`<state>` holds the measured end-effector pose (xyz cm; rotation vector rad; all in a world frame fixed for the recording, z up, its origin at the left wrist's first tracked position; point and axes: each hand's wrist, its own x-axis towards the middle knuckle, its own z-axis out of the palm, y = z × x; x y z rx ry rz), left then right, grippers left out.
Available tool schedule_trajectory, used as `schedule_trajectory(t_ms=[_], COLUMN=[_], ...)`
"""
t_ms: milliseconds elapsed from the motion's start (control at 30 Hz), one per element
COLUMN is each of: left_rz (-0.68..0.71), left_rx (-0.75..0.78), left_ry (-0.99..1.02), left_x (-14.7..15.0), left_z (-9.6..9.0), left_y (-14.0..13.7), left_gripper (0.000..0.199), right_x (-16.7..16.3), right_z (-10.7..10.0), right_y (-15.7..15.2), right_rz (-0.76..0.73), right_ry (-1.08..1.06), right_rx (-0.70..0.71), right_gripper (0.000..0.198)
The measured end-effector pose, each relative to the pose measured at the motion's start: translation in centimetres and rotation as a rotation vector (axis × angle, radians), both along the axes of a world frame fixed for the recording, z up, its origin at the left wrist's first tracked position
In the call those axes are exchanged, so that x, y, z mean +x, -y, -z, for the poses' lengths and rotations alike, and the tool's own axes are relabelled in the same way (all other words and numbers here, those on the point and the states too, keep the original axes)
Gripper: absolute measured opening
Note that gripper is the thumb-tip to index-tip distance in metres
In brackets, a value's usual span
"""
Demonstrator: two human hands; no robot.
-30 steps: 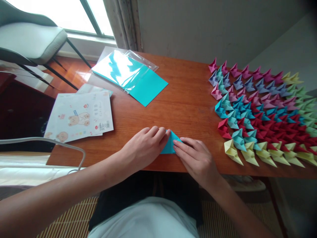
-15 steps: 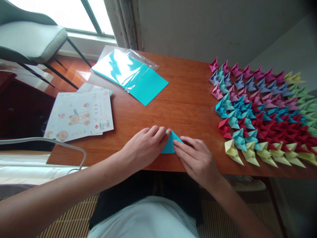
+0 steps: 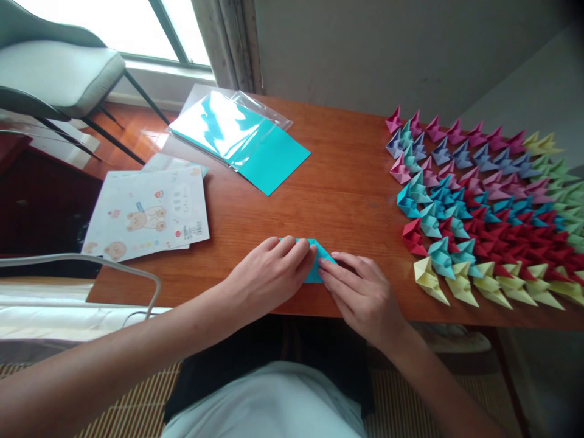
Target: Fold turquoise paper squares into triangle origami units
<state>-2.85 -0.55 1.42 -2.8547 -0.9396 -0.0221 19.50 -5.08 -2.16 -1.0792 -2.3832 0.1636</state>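
Note:
A small piece of blue origami paper (image 3: 314, 277) lies folded near the front edge of the table, its right corner slanted. My left hand (image 3: 274, 267) is closed over its left part, fingers curled and knuckles up, hiding much of it. My right hand (image 3: 365, 298) pinches the slanted right side with the fingertips. The paper's underside and the left fingertips are hidden.
Rows of folded paper pieces, including red ones (image 3: 515, 240) and yellow ones (image 3: 490, 283), cover the table's right side. Blue paper sheets in a clear sleeve (image 3: 278, 158) lie at the back. Bear-printed packets (image 3: 150, 213) and a white cable (image 3: 128, 267) are on the left.
My left hand has slid slightly left and down along the paper, and the top edge shows more beneath its fingers. My right hand has stayed almost still.

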Motion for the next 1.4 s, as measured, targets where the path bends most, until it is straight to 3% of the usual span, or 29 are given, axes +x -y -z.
schedule_trajectory(t_ms=[133, 633, 1400], left_rz=[0.055, 0.025, 0.062], left_rx=[-0.025, -0.024, -0.128], left_ry=[0.098, 0.199, 0.089], left_x=[-0.1, -0.3, -1.0], left_z=[0.5, 1.0, 0.3], left_y=[0.8, 2.1, 1.3], left_gripper=[0.026, 0.033, 0.037], right_x=[0.0, 0.1, 0.2], right_z=[-0.1, 0.0, 0.1], right_y=[0.1, 0.0, 0.3], right_rz=[0.002, -0.001, -0.018], right_ry=[-0.002, 0.003, -0.077], right_rx=[0.002, -0.012, -0.057], right_gripper=[0.034, 0.038, 0.033])
